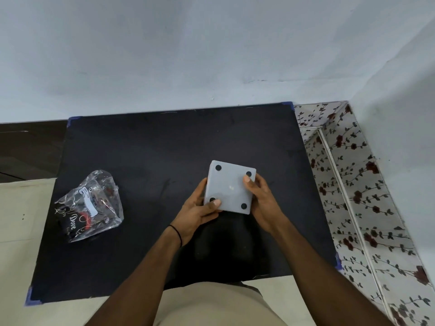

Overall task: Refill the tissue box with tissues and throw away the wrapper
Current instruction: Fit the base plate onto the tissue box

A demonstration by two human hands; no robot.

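A grey square tissue box [229,188] is held above the black mat with its underside up, showing four black round feet. My left hand [200,211] grips its near left corner, thumb on the bottom face. My right hand [261,198] grips its right side, thumb pressed on the bottom face near a foot. The clear plastic wrapper [90,205], printed with "Dove" and a white label, lies crumpled on the mat at the left, apart from both hands. No tissues are visible; the box's inside is hidden.
The black mat [164,149] is taped at its corners onto a pale table. A white wall stands behind. A floral-patterned surface [348,184] runs along the right side. A dark wooden strip shows at the far left.
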